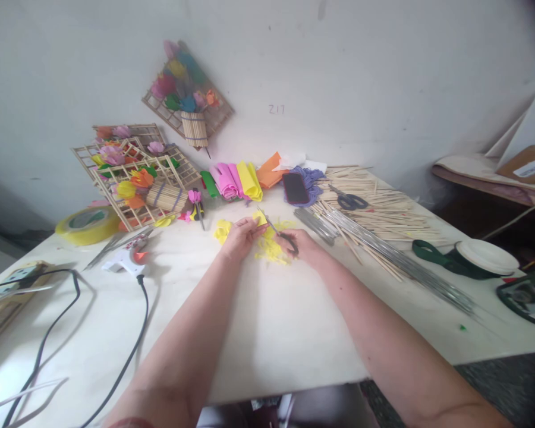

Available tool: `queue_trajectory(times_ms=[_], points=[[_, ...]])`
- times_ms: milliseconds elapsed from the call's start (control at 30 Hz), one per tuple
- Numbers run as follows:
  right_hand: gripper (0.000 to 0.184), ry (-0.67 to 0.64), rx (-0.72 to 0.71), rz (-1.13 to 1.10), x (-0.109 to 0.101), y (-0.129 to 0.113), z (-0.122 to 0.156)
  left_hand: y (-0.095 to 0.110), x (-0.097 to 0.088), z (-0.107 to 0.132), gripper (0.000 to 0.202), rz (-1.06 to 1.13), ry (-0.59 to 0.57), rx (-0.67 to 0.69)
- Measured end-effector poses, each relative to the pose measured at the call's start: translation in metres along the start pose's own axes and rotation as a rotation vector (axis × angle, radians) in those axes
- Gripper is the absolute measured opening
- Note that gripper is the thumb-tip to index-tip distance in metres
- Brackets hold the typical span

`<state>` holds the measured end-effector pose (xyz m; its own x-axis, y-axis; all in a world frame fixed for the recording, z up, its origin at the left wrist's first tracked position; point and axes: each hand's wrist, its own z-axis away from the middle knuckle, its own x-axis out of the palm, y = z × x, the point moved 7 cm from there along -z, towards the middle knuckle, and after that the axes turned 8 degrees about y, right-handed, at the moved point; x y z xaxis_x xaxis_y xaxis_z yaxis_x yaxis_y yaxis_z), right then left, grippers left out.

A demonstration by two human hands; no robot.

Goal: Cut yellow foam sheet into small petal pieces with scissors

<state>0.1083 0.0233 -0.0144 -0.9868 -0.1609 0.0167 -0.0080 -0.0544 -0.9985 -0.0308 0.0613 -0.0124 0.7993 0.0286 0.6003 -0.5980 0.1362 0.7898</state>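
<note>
Near the middle of the white table (258, 333), my left hand (242, 236) pinches a small piece of yellow paper (259, 217). My right hand (299, 242) grips dark-handled scissors (287, 240), whose blades point up and left to the paper's right edge. Whether the blades touch the paper I cannot tell. Yellow paper scraps (274, 252) lie under and between both hands. Another yellow bunch (223, 229) sits just left of my left hand.
Behind are paper rolls (249, 181), a phone (295, 189) and purple string. Wooden sticks (383, 208), wires (396, 255), spare scissors (352, 201) and green ribbon (455, 258) lie right. Left are a glue gun (127, 260), its cord, tape (88, 224), a power strip (9, 297) and stick-lattice flower pieces (164, 196).
</note>
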Motion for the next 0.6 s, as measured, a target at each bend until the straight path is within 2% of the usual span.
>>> queue_trajectory(times_ms=[600], points=[[0.029,-0.007,0.003,0.008,0.0001,0.0034,-0.0044,0.0018,-0.0006,-0.0005,0.006,0.030,0.022,0.012]])
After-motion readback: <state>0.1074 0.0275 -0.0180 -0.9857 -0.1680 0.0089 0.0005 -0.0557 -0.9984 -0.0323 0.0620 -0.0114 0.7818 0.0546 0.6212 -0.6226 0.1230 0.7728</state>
